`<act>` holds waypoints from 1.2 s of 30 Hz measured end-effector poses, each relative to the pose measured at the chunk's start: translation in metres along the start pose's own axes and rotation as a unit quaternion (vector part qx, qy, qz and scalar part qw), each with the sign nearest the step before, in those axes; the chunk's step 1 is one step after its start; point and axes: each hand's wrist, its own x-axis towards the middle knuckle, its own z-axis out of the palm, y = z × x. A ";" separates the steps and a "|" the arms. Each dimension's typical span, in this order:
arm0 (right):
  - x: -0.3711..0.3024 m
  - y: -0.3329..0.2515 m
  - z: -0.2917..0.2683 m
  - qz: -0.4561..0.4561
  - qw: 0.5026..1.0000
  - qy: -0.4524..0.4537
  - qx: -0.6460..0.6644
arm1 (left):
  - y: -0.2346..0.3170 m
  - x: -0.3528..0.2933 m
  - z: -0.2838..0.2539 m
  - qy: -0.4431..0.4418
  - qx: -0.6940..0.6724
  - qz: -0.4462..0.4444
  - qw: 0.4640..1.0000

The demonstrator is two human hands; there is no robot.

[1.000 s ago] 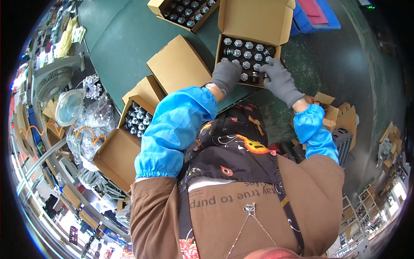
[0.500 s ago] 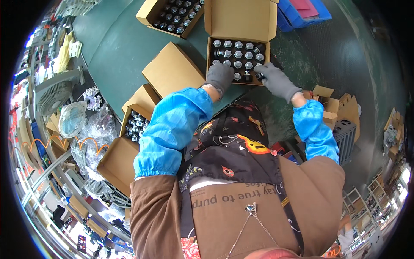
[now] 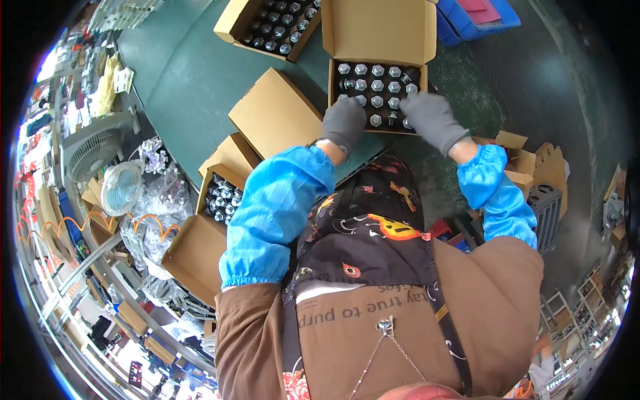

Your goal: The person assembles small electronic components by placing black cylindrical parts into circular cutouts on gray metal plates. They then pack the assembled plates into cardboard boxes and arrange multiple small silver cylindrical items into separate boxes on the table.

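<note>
An open cardboard box [image 3: 379, 131] on the green table holds rows of hex-headed metal parts [image 3: 377, 86] with black lower ends. Most stand upright; a few lie tilted, one near the front right. My left hand [image 3: 345, 123], in a grey glove, is closed at the box's front left corner, its fingertips hidden over the parts. Grey-gloved too, my right hand [image 3: 433, 120] has curled fingers over the right wall, by the parts there. What its fingers pinch, if anything, is hidden. One hex-headed part [image 3: 409, 123] stands in the front right corner below that hand.
A second open box of parts [image 3: 280, 30] stands farther left. Nearer lie a closed carton [image 3: 277, 110] and an open box [image 3: 190, 250] of loose metal parts. A blue bin [image 3: 477, 27] is at the far right; cartons [image 3: 520, 160] stand below the table's right side.
My right hand has moved slightly farther over the box; the black piece at its fingertips no longer shows there, and a hex head now shows in the front right corner. The whole view has shifted slightly.
</note>
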 end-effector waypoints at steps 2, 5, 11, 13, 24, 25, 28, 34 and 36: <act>0.012 0.020 0.014 0.064 0.996 0.046 -0.037 | 0.002 0.003 0.002 0.016 0.011 0.023 1.000; 0.038 0.040 0.028 0.102 0.991 0.061 -0.059 | -0.006 0.000 -0.023 -0.034 -0.029 0.045 0.998; 0.072 0.033 0.027 0.185 0.982 -0.041 0.029 | -0.011 -0.019 -0.030 -0.047 -0.037 0.018 0.998; 0.076 0.038 0.032 0.197 0.978 -0.049 0.054 | -0.008 -0.016 -0.044 -0.083 -0.051 0.006 0.995; 0.079 0.026 0.036 0.286 0.951 -0.037 0.107 | -0.013 -0.012 -0.034 -0.068 -0.025 0.042 0.996; 0.077 0.029 0.038 0.300 0.947 -0.015 0.115 | -0.014 -0.015 -0.030 -0.051 -0.037 0.036 0.997; 0.070 0.023 0.035 0.349 0.926 0.025 0.138 | -0.019 -0.018 -0.017 -0.006 -0.085 -0.005 0.996; 0.025 0.042 0.032 0.275 0.634 0.155 0.706 | -0.029 -0.022 -0.015 -0.006 -0.069 0.022 0.997; 0.009 0.050 0.041 0.113 0.343 0.156 0.919 | -0.027 -0.019 -0.019 -0.033 -0.048 0.026 0.998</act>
